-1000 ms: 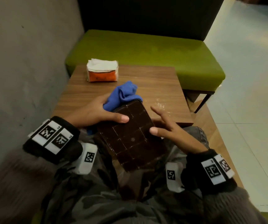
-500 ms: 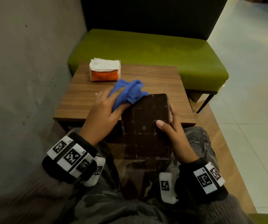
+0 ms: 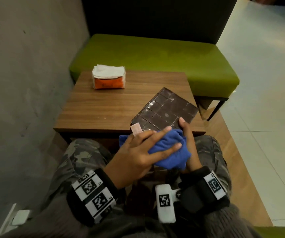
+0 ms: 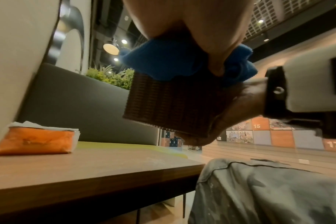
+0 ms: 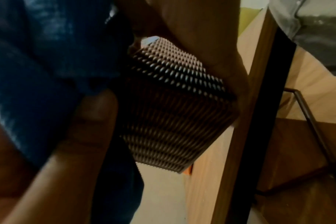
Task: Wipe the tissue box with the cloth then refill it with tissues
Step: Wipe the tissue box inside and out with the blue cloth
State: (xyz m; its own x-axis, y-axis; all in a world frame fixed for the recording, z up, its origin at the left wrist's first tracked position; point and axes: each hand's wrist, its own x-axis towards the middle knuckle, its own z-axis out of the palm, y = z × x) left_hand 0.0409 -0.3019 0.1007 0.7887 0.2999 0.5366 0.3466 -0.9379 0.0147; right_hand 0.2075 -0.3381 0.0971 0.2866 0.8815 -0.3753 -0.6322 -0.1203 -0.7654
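The dark brown tissue box (image 3: 165, 110) has a gridded face and woven sides (image 4: 173, 106). It is held slanted above the table's near right corner. My right hand (image 3: 187, 140) grips its near right end, thumb on the face and palm under the woven side (image 5: 173, 106). My left hand (image 3: 143, 152) holds the bunched blue cloth (image 3: 170, 150) between thumb and fingers and presses it onto the box's near end. The cloth (image 4: 173, 63) hides that end. An orange pack with white tissues (image 3: 108, 77) lies at the table's far left.
The wooden table (image 3: 104, 107) stands against a grey wall on the left. A green bench (image 3: 155, 54) runs behind it. My camouflage-trousered knees are under the near edge. A pale strip (image 3: 135, 129) sticks up by the box's near left corner.
The box has swung from above my lap to over the table's right corner and turned diagonal. My left hand has carried the cloth from the box's far left edge to its near end.
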